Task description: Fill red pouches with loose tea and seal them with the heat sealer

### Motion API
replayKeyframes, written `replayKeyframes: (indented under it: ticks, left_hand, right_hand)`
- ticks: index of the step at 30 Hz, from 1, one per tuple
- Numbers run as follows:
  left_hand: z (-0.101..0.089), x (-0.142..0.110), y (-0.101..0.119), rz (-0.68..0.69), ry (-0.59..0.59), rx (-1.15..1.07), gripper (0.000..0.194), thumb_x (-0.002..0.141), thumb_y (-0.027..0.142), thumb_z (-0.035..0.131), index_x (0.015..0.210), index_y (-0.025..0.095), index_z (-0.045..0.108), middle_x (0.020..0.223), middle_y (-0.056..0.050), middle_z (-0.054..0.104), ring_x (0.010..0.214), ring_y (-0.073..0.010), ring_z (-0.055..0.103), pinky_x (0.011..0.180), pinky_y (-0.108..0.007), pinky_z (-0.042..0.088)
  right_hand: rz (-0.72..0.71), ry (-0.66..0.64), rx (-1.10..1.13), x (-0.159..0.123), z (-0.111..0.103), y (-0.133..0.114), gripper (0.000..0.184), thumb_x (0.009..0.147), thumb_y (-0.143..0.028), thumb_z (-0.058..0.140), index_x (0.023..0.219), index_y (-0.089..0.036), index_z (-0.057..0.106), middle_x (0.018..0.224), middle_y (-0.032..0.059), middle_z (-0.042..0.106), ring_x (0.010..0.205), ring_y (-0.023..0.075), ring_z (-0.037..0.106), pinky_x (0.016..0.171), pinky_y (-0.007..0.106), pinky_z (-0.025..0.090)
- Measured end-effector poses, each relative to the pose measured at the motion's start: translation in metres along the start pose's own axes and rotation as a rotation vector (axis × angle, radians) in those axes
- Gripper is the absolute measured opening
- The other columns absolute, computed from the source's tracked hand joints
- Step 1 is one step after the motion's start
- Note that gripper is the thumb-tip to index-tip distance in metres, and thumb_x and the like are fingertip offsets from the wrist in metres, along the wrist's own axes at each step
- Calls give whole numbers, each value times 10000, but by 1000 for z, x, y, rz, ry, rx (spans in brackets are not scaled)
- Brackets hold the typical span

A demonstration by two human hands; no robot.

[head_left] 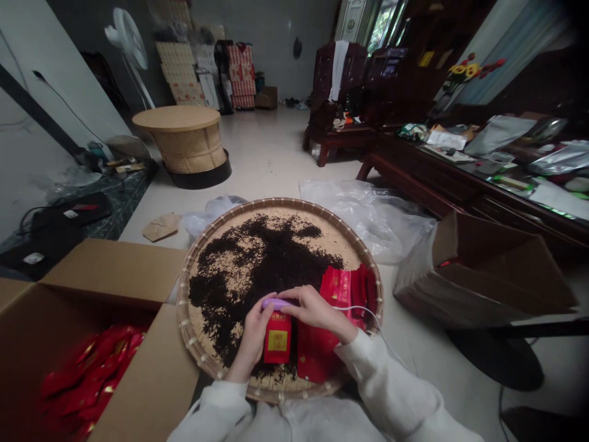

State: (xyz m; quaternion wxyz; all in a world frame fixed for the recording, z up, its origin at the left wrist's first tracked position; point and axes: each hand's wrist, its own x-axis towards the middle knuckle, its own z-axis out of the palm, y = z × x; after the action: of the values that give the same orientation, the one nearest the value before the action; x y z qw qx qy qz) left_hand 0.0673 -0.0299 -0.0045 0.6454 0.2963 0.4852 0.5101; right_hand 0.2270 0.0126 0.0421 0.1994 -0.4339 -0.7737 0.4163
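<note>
My left hand [252,334] holds a red packet [277,337] upright, its fingers closed around the packet, at the lower middle of a round bamboo tray [187,325]. The fingers of my right hand [317,311] are closed on a purple handheld device [275,303], pinching it across the packet's top edge, its white cord [359,311] trailing toward 3 o'clock. Loose dark tea leaves [257,264] cover much of the tray, and more red packets [350,288] lie at its 4 o'clock side, just beside my right hand. An open cardboard box [115,270] filled with red packets [87,374] sits at 8 o'clock, touching the tray's rim. A second carton [478,270] lies on its side at 3 o'clock, and crumpled clear plastic [368,215] spreads on the floor [271,153] at 1 o'clock.
</note>
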Motion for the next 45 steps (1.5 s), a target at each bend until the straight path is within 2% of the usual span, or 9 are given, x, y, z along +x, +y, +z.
replayKeyframes:
  ticks: [7,15,45]
  left_hand:
    - [-1,3,2,37,-2,48,503,645,529,752,932,120,697,794,-70,732,664,-189,661,607,-250,490]
    - [-2,1,2,44,-3,50,514,643,537,755,925,110,700,783,-72,728,656,-183,650,606,-247,476]
    - [0,0,4,28,0,29,495,628,519,766,915,118,714,757,-65,723,615,-165,630,587,-242,474]
  right_hand:
    - [11,-5,15,-1,-1,-3,322,862,-340,595,1132,-197,697,1055,56,732,876,233,692,782,289,503]
    - [11,-11,6,0,0,-3,307,846,-270,609,1125,-180,699,1061,65,729,920,246,691,799,297,502]
    - [-1,-12,21,-1,2,0,313,863,-336,592,1129,-209,696,1073,54,726,933,247,691,796,297,507]
